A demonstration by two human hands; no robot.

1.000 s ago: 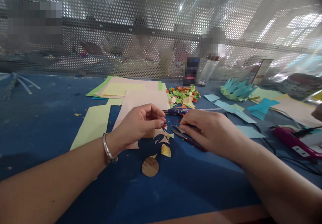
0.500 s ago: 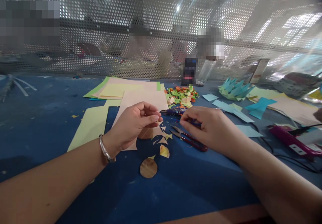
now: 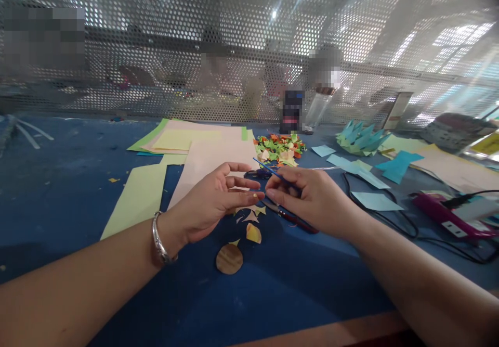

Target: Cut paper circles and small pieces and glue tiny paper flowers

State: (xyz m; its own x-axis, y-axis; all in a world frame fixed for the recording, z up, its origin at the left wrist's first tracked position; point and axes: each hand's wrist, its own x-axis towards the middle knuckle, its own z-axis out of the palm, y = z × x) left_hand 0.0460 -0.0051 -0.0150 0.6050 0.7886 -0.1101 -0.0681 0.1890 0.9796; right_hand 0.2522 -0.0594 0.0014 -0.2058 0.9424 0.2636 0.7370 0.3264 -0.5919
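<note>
My left hand (image 3: 230, 196), a silver bracelet on its wrist, is curved with thumb and fingertips close together; a tiny pale-yellow bit shows at the thumb tip, too small to name. Facing it, my right hand (image 3: 306, 193) is closed on a thin blue stick (image 3: 267, 167) that points up to the left. Beneath the right hand lies a red-handled tool (image 3: 298, 221) with metal jaws, partly covered. A dark blue tool (image 3: 260, 173) shows behind the fingers. Nearer me lie a round brown disc (image 3: 229, 259), a yellow curled scrap (image 3: 253, 233) and small paper scraps (image 3: 251, 215).
Sheets of coloured paper (image 3: 218, 154) lie at centre-left, beside a pile of paper clippings (image 3: 278, 146). To the right are a spiky blue-green paper piece (image 3: 360, 138), blue strips (image 3: 358, 170), a magenta power strip (image 3: 448, 222) and cables. A perforated metal screen (image 3: 175, 76) stands behind.
My right hand has moved left toward my left hand, and the blue stick now shows in it. My left fingers have moved slightly right and spread a little.
</note>
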